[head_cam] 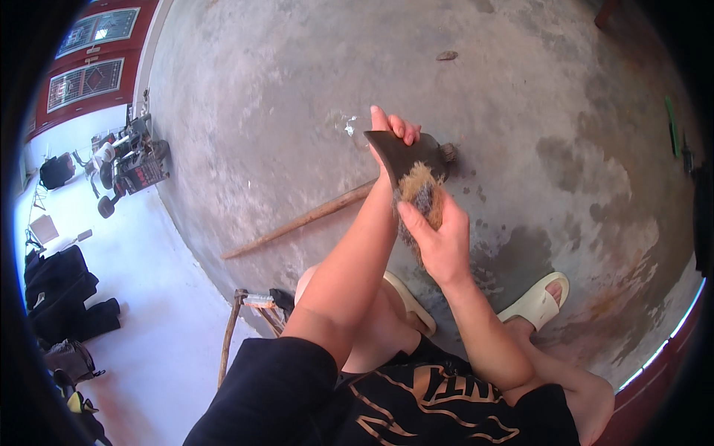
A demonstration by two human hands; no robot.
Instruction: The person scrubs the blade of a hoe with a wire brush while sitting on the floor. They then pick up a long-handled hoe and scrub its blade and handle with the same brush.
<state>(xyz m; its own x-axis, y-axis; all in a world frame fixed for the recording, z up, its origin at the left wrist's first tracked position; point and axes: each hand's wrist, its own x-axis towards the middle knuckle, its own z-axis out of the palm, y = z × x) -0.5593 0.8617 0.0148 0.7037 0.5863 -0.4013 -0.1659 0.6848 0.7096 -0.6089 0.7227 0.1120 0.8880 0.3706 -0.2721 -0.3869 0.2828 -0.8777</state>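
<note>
Near the middle of the head view, my left hand (395, 127) grips the far edge of a dark metal hoe blade (399, 151), its fingertips curled over the top. A wooden handle (312, 218) runs from behind my left forearm down to the left, and a frayed wood end (448, 151) shows at the blade's right. My right hand (446, 237) is closed around a wad of tan and grey coarse fibre (422, 189). The wad's upper end lies against the near part of the blade. My left palm is hidden behind the blade.
Wet patches darken the concrete floor (558, 100) on the right. By my left elbow stands a wooden stick frame (227, 334). A parked scooter (134, 167) and dark clothes (61, 290) are at the left. A green strip (672, 128) lies far right.
</note>
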